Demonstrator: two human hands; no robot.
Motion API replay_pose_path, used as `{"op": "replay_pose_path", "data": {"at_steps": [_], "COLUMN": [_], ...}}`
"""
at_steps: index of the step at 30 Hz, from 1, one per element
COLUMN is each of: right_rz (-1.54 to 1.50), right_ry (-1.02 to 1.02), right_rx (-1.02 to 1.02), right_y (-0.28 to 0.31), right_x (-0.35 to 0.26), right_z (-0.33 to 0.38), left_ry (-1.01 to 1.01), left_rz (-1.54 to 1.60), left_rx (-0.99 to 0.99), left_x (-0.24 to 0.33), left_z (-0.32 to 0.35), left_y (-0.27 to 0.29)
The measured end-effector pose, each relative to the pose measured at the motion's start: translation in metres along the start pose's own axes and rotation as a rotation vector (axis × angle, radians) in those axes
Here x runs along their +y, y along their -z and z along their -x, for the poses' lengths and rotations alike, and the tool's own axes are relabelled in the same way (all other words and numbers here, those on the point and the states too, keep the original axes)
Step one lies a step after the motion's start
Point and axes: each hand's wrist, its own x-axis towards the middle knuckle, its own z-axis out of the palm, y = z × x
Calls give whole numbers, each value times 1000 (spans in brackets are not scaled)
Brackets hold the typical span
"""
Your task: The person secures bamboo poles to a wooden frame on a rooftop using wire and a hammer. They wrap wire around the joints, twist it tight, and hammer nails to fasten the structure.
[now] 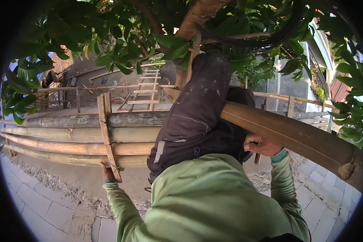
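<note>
Thick bamboo pole (286, 131): right of dark trousers (189, 117), slanting outward; probably stiff, heavy, smooth; best cradled underneath, near mid-length. Right hand (264, 145): curled at pole's lower edge, grip unclear. Left hand (108, 172): at wooden slat (106, 135), lower end; closure unclear.

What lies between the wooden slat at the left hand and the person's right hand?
In the head view, bamboo poles and then the person's dark trousers lie between the slat and right hand.
</note>
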Motion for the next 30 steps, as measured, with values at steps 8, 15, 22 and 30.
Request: {"op": "replay_pose_path", "data": {"at_steps": [8,15,22,30], "right_rz": [424,1009,229,212], "right_ry": [-418,-70,-33,-11], "right_rx": [726,1055,968,724], "right_y": [28,-28,-34,-79], "right_x": [234,371,352,154], "right_z": [-5,-38,-14,66], "left_ry": [-25,-51,-169,-48], "left_rz": [44,76,202,169], "left_rx": [-68,41,-54,13], "left_x": [-1,4,8,9], "left_z": [-52,-28,-8,-1], "left_y": [49,11,-33,-38]}}
